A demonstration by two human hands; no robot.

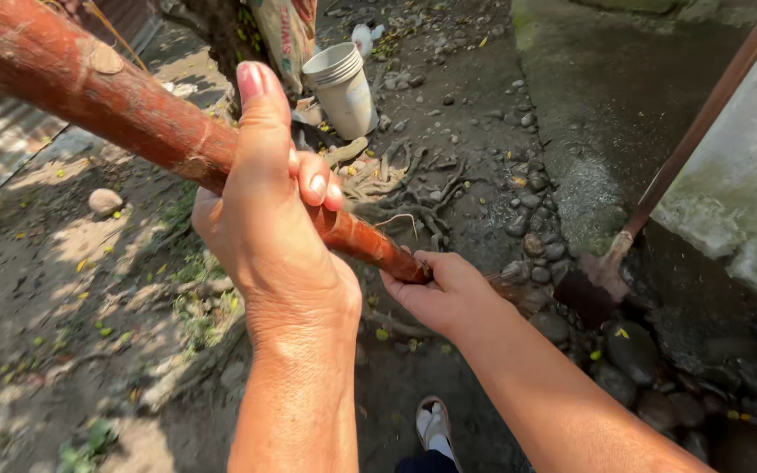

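Reddish-brown, rough-barked round wooden pole [133,109]: our left hand [269,219] wraps it, fingers curled tight. Our right hand [435,298] clasps its lower end, fingers closed around it.

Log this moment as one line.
left hand: wrapped round reddish wooden pole | right hand: gripping pole's lower end | nearby: white buckets, stones, leaning spade

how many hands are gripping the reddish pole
2. The left hand wraps the reddish pole near mid-frame; the right hand grips its lower end, just below and to the right.
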